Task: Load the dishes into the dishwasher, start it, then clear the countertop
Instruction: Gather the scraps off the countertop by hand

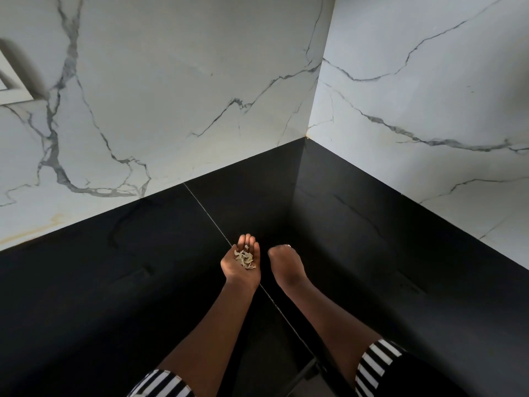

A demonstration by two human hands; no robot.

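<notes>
Over countertop (143,282) corner: my left hand (237,272) flat, palm up, carrying pale scraps (245,259); right hand (283,260) curled, contents unclear. Clearing stage, I judge; scraps not yet binned; dishwasher unseen.

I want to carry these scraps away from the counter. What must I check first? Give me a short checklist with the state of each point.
1. Scraps all lie in the left hand: ok.
2. Left palm faces up, with no scrap over its edge: ok.
3. Right hand is free to help: cannot tell; its fingers curl down, away from the camera.
4. No scraps remain on the black counter: cannot tell under the hands; none show elsewhere.
5. A bin is in sight: not ok, none in view.
</notes>
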